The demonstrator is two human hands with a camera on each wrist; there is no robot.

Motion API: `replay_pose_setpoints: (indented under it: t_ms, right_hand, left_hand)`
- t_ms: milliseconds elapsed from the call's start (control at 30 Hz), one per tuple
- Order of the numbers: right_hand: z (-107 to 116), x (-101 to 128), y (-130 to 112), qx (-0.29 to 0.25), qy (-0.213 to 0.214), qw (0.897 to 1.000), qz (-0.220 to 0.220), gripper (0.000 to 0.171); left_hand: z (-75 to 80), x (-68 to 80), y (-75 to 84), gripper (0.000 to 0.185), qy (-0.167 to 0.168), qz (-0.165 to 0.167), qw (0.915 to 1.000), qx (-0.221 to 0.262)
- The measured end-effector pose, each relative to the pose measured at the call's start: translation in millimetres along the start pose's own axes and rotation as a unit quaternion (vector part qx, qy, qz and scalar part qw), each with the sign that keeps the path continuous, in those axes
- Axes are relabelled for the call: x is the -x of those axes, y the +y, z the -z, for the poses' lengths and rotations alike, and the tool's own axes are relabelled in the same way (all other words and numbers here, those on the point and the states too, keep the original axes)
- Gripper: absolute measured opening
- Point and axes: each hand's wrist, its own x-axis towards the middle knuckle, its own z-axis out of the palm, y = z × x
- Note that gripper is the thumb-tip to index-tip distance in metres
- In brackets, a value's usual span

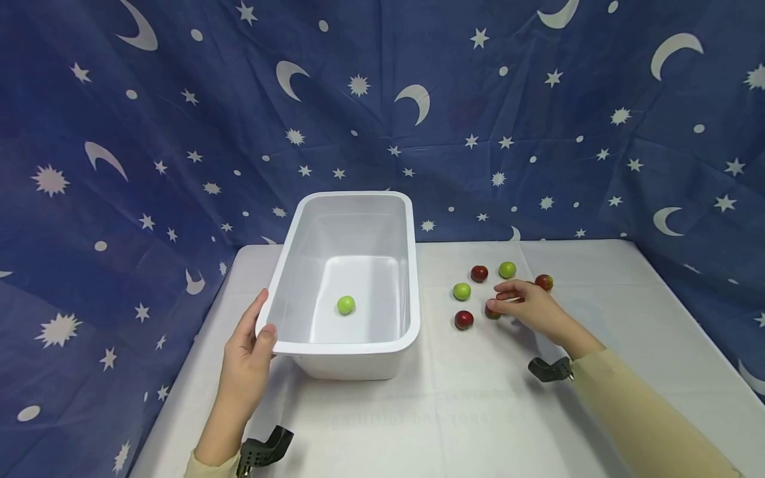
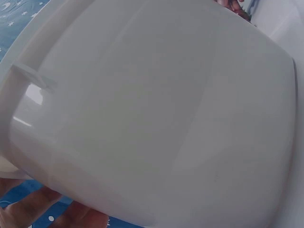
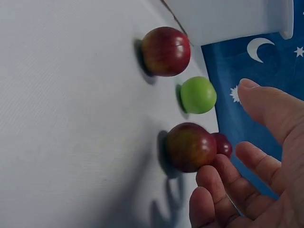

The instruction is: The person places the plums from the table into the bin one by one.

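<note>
Tub on table, left of centre. One fruit inside tub, on floor. Left hand at tub's near-left corner, touching rim. Loose fruits right of tub: two behind, one mid, one in front, one far right. Right hand among them, fingertips at another.

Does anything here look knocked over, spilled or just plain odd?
Nothing stands out. The white tub sits upright on the table with one green fruit inside. The left hand grips its rim. The right hand reaches a red fruit among the loose ones. Nothing looks spilled or damaged.
</note>
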Motion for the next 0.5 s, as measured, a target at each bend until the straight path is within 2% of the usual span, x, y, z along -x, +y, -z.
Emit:
replay_pose_setpoints:
  t_ms: [200,333,500]
  right_hand:
    - [-9,-5,8,0.006,0.003,1.000,-0.011,0.062]
    - [-14,-9,15,0.015,0.003,0.999,-0.040,0.059]
    - [-16,-12,19,0.037,-0.005,0.998,-0.053,0.058]
  left_hand:
    - [0.4,-0.7,-0.3,0.051,-0.001,-0.002,1.0000,0.001]
    - [0.1,-0.9,-0.7,0.050,-0.003,-0.004,1.0000,-0.001]
    - [1.1,-0.3,-0.9,0.050,0.001,-0.003,1.0000,-0.009]
